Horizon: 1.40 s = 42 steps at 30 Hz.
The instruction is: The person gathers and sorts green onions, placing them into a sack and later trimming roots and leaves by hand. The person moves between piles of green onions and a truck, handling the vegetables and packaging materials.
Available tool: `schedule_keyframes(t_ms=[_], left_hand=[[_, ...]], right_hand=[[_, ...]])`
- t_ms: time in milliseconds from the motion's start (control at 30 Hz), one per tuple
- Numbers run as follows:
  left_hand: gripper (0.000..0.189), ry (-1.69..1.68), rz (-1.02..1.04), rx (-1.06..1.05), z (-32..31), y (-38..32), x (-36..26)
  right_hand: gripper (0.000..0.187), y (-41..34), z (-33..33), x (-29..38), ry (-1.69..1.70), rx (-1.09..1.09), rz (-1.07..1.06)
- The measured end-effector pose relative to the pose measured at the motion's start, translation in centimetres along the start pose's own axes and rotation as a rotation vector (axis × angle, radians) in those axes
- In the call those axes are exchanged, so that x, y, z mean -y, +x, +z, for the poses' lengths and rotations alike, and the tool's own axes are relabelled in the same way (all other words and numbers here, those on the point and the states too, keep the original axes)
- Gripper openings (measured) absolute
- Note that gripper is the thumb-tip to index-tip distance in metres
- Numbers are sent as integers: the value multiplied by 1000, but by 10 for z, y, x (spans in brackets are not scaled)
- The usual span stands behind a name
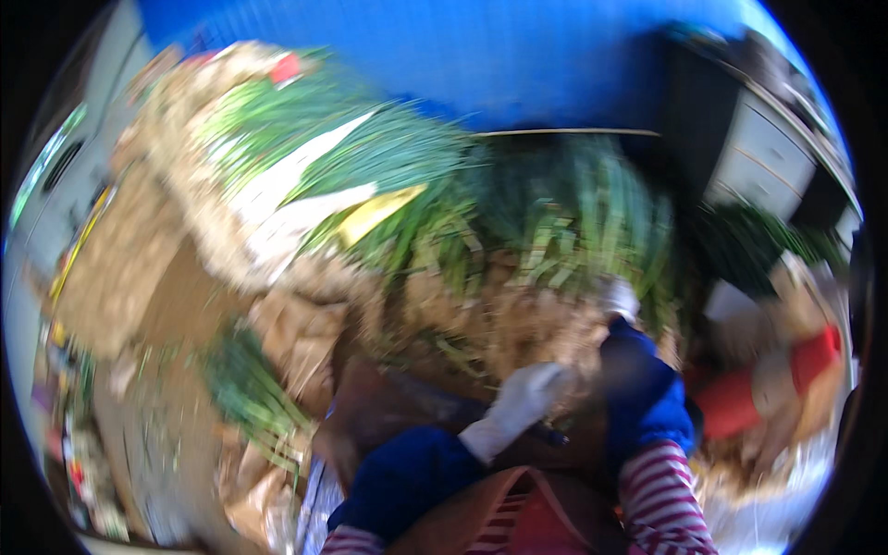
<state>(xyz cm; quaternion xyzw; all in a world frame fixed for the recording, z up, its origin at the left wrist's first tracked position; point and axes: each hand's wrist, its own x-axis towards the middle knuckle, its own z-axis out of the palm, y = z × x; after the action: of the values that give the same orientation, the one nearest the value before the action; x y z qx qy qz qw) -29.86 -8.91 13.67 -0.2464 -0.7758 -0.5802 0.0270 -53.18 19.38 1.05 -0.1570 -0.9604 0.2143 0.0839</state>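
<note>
My left hand (528,395), in a white glove with a blue sleeve cover, is low at the centre, over my lap; its fingers are blurred and I cannot tell whether it holds anything. Farther forward and right, my right hand (619,297), also in a white glove, touches or nearly touches the lower stalks of long green leafy stems (603,229), which look like scallions; its fingers are hidden. Tangled brown roots or dry husks (534,333) lie between the hands. More green stems (402,156) are heaped at the upper left with white and yellow sheets on them.
A blue sheet wall (485,62) stands behind the heap. At the left, a small green bundle (253,388) rests near brown paper (298,333). To the right are a red object (728,402), more greens (742,243) and a light cabinet (760,159).
</note>
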Motion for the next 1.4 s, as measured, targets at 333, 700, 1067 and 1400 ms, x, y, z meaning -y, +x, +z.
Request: schedule_keyframes(t_ms=[333,700,1067,1400], left_hand=[[32,-362,-218,-177,28,57,47],[43,-1267,-613,36,9,48,53],[31,-1028,-605,61,28,49,50],[33,-945,-556,136,32,45,34]], right_hand=[[20,23,-123,35,1163,521,149],[34,-139,-124,84,271,565,-1387],[40,-96,-112,67,954,654,141],[37,-78,-62,126,802,65,15]])
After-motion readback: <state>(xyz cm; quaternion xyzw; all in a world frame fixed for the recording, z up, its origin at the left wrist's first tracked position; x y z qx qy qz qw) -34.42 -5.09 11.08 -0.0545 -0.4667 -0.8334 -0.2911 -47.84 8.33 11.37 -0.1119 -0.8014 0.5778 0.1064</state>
